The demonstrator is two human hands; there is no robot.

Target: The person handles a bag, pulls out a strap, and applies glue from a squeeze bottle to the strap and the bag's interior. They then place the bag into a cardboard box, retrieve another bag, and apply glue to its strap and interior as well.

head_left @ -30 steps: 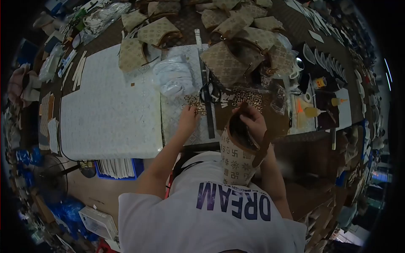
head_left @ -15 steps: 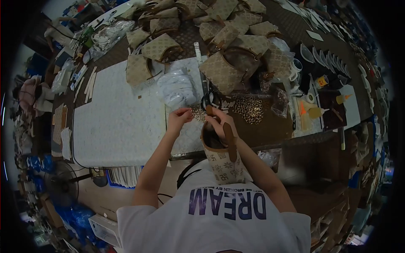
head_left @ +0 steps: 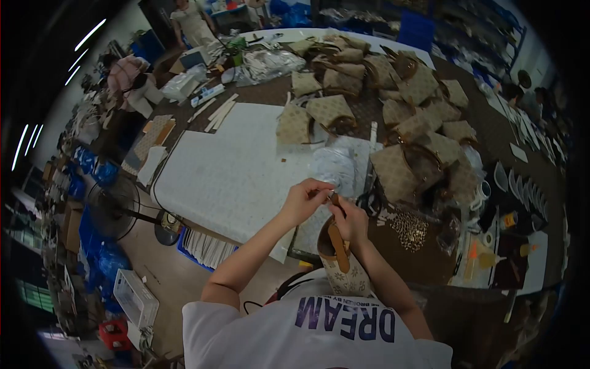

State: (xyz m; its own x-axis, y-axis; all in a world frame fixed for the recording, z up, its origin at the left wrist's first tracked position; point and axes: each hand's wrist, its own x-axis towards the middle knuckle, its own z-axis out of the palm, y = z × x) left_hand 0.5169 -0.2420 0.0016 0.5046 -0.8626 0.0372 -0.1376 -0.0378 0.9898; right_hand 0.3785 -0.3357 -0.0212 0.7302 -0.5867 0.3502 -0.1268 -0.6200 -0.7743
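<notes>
My left hand (head_left: 305,202) is closed in a pinch on a small shiny metal piece (head_left: 332,193), held against the end of a brown strap (head_left: 335,200). My right hand (head_left: 351,224) is closed around that strap, just below its tip. Under the right hand, a cream patterned handbag (head_left: 346,275) with brown trim rests upright against my body, its brown handle (head_left: 337,247) showing at the opening. To the right of my hands lies a pile of small metal fittings (head_left: 410,230). Black-handled scissors (head_left: 370,202) lie just beyond the right hand.
Many patterned handbags (head_left: 393,169) are heaped at the table's back and right. A bundle of white plastic wrap (head_left: 335,166) sits past my hands on the white sheet (head_left: 215,178). Glue bottles (head_left: 488,259) stand at right. A fan (head_left: 114,209) stands left; two people are at the far left.
My left hand has moved from beside the fittings pile to the strap's end, bringing a small metal piece to it. The camera view has turned, shifting the table rightward and down.
</notes>
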